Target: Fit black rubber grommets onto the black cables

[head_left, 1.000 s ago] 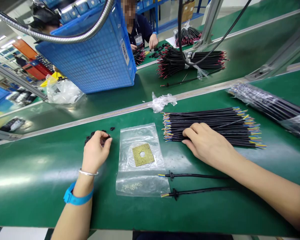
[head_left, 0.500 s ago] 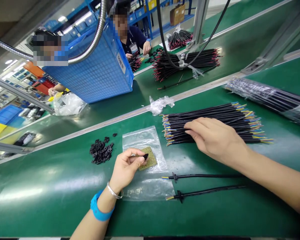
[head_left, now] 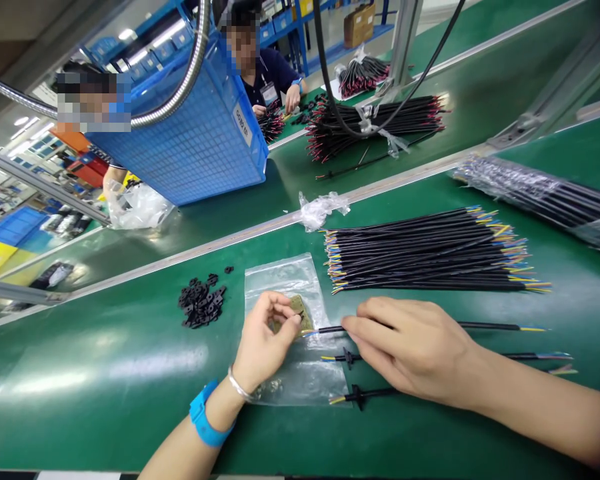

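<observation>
Cable [head_left: 333,329], single, thin black sheath, pinched btwn thumb & fingers of right hand [head_left: 413,347]; grip closed on it, tips together. Bare wires at its left end pointing at left hand [head_left: 267,340], just by the thumb; touching or not, can't tell. Other end out past right side of right hand, yellow wire showing.

Left hand over clear plastic bag [head_left: 283,270], thumb & fingertips nearly together on small black clip [head_left: 299,317], mostly hidden by fingers. Yellow-green pad [head_left: 300,307] partly behind same fingers, on bag.

Nearer than held cable: two more black cables, roughly parallel, each w/ black winged clip nr left end, upper one [head_left: 349,359] & lower one [head_left: 359,398]; mid-lengths partly under right hand & forearm.

Left of bag: loose pile of small black clips [head_left: 203,303], one stray pc just beyond. Far side of right hand: flat stack of black cables [head_left: 420,253], coloured wire ends both sides. Farther right: film-wrapped cable bundle [head_left: 540,193]. All on green bench [head_left: 105,413].

On left wrist: silver bangle [head_left: 237,385] & blue wristband [head_left: 205,413].

Far side, past metal rail w/ crumpled film [head_left: 323,210]: blue crate [head_left: 190,147], tilted; red-tipped cable bundle [head_left: 380,120]; co-worker's hand [head_left: 293,98] nr small black pcs.
</observation>
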Motion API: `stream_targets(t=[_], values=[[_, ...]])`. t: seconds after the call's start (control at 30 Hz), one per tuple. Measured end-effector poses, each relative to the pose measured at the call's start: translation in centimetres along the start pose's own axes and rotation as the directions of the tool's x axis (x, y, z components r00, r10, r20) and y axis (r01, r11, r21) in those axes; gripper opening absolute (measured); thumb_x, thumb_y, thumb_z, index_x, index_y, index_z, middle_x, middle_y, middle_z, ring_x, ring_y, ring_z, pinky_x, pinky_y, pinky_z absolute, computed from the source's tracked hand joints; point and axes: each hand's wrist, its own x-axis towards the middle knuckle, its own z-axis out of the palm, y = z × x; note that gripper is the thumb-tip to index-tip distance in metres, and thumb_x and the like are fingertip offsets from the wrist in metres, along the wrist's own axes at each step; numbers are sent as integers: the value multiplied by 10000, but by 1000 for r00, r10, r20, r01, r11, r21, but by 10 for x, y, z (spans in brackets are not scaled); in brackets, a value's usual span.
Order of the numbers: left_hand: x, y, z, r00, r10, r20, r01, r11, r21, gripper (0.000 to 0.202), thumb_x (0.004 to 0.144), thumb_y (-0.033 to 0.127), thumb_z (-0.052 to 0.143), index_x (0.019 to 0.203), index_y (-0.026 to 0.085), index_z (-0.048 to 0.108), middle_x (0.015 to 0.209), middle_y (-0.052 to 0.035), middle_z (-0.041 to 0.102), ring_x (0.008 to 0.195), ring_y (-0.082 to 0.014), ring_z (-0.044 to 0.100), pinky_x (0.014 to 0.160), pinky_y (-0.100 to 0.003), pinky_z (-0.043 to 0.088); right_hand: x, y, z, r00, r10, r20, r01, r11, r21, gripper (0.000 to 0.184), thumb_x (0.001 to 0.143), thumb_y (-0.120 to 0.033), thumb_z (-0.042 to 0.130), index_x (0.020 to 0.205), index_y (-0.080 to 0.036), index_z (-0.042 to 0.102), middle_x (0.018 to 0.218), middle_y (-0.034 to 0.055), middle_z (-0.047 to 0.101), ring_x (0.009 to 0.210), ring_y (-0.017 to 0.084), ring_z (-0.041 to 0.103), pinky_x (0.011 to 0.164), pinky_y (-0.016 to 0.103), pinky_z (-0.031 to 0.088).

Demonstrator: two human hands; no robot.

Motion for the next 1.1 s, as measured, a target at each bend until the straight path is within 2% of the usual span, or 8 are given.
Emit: stream_targets(t=[0.1,0.23,0.37,0.53,0.7,0.87,1.0,1.1], values=[[-4,6,2,978,-207,35,201,876,-439,221,795,286,690,914,224,514,759,34,563,721,-134,634,705,-286,529,0,-2,3,1000,15,1,-15,1000,3,226,945,-124,437,902,-167,655,730,24,534,650,145,510,602,291,367],[-9,15,5,954,-267,134,289,717,-634,255,767,302,749,864,219,528,777,42,564,780,-145,671,768,-323,575,0,-3,5,999,33,-18,-34,999,-19,219,956,-126,444,901,-168,652,758,29,558,680,145,530,602,290,371],[-11,17,4,946,-281,160,314,674,-669,268,744,270,786,835,191,546,753,46,587,702,-95,648,777,-287,582,-1,-1,5,997,36,-64,-40,997,-62,199,952,-118,465,883,-166,645,788,36,582,717,148,553,603,287,377],[-11,15,4,949,-268,165,304,645,-701,315,699,260,830,876,171,585,798,27,630,742,-107,680,750,-224,559,-1,0,5,992,-19,-123,11,998,-70,180,942,-106,485,875,-164,642,762,27,574,682,144,538,600,288,379],[-11,11,4,960,-245,137,266,638,-723,354,675,249,850,940,172,628,853,0,692,761,-96,685,747,-182,531,-1,-4,1,993,-51,-111,42,996,-77,177,943,-112,491,872,-154,647,742,31,566,666,151,528,597,300,373],[-13,7,6,978,-182,98,199,701,-685,304,670,213,850,918,187,676,853,-17,724,818,-109,692,765,-177,530,-1,-7,-2,993,-44,-112,36,997,-71,185,946,-113,483,869,-154,647,741,31,572,663,148,527,600,297,376],[-16,6,6,995,-93,25,89,780,-620,279,640,132,851,870,193,707,866,0,673,833,-122,695,748,-182,543,0,-7,-3,991,-19,-134,11,998,-61,182,941,-106,486,872,-153,647,756,34,585,682,147,543,599,292,375],[-16,8,6,999,-51,-13,32,793,-608,259,645,129,845,857,199,712,875,5,635,850,-136,698,768,-204,554,1,-8,-5,991,-21,-132,14,999,-50,187,941,-103,482,872,-149,649,753,36,583,676,148,536,598,294,374]])
